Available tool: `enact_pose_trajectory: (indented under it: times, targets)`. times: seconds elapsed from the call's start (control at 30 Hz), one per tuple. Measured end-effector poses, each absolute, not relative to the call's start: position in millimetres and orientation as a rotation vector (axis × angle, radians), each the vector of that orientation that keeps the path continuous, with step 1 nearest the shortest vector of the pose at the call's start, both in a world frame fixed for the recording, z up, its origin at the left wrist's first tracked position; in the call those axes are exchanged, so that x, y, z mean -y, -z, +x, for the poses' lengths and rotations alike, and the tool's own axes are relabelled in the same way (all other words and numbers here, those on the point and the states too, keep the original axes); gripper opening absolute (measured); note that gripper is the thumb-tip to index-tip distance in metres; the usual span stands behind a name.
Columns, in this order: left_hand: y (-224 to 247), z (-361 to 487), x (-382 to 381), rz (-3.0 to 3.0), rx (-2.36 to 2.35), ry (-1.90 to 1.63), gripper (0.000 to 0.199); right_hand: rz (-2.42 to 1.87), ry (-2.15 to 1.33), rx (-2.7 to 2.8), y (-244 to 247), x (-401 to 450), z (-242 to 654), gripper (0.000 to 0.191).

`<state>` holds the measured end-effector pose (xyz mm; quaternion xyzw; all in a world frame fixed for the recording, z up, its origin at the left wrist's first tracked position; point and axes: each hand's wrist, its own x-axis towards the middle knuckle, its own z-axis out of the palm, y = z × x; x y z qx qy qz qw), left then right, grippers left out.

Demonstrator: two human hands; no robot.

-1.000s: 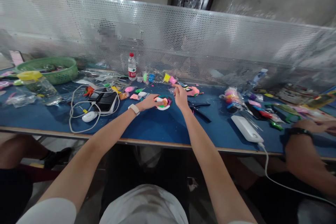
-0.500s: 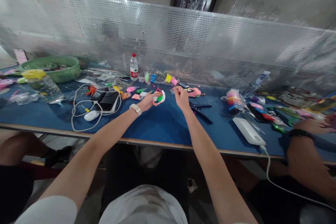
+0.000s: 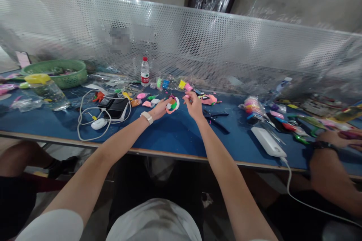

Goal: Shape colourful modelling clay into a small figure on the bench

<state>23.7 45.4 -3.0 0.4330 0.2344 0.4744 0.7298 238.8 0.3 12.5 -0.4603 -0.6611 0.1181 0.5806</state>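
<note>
Our left hand (image 3: 160, 109) is closed on a colourful piece (image 3: 172, 106) over the desk (image 3: 172, 139); apart from it, our right hand (image 3: 194, 104) pinches a small pink bit (image 3: 186, 96). Dark pliers (image 3: 219, 124) lie beside our right wrist.

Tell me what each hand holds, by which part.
The left hand holds the multicoloured piece by its left edge. Something small and pink shows at the right hand; whether it is held cannot be told.

On the bench (image 3: 169, 137) before the wearer (image 3: 155, 220): basket (image 3: 72, 79) at ten o'clock, bottle (image 3: 145, 73) at eleven, tool (image 3: 219, 125) at one, device (image 3: 267, 141) at two.
</note>
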Motion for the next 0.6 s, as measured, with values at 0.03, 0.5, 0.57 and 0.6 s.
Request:
enact_pose_trajectory:
  times: [0.03,0.5,0.57,0.6]
  targets:
    - [3,23,-45,0.980,-0.497,-1.037,0.021,-1.081,-0.276,1.537,-14,1,238,0.053]
    - [13,23,-43,1.204,-0.446,-1.022,0.057,-1.062,-0.133,1.742,-22,13,223,0.061]
    - [13,23,-42,1.226,-0.442,-1.024,0.053,-1.077,-0.158,1.764,-20,13,219,0.058]
    - [13,23,-42,1.234,-0.444,-1.024,0.052,-1.089,-0.161,1.763,-19,12,218,0.056]
